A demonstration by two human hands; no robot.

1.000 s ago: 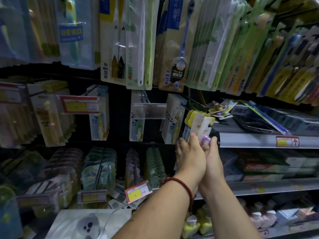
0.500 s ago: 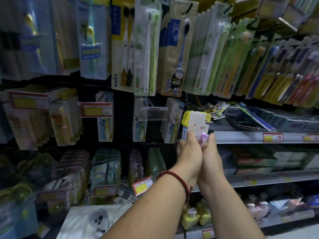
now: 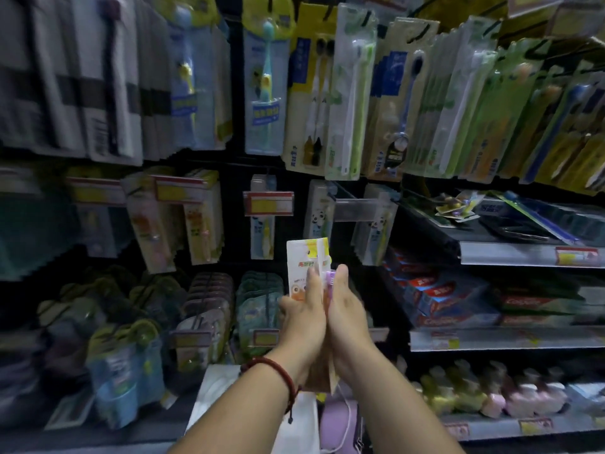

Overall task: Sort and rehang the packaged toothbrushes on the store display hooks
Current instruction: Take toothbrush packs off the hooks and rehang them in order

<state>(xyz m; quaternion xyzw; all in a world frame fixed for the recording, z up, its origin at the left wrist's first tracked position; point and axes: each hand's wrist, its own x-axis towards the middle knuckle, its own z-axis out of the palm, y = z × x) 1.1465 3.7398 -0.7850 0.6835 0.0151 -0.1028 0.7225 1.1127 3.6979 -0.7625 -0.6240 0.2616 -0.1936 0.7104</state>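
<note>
A small stack of white and yellow toothbrush packs [image 3: 302, 263] stands upright in front of the display, squeezed between both my hands. My left hand [image 3: 304, 319], a red bead bracelet on its wrist, grips the stack from the left with its fingers round the front. My right hand [image 3: 347, 316] holds it from the right, thumb beside a purple brush head [image 3: 330, 276]. Behind them hang panda-print packs [image 3: 319, 211] on hooks and a row of similar white and yellow packs [image 3: 196, 217] to the left.
Long toothbrush packs [image 3: 350, 103] hang across the top row. Red price tags [image 3: 268, 203] sit on the hook ends. Toothpaste boxes [image 3: 458, 299] fill shelves at right, with loose packs [image 3: 458, 204] on the shelf above. Small pouches [image 3: 209, 309] hang low at left.
Both hands have carried the stack left, away from the right-hand shelf edge, to the front of the panda packs. The view has swung left and up.
</note>
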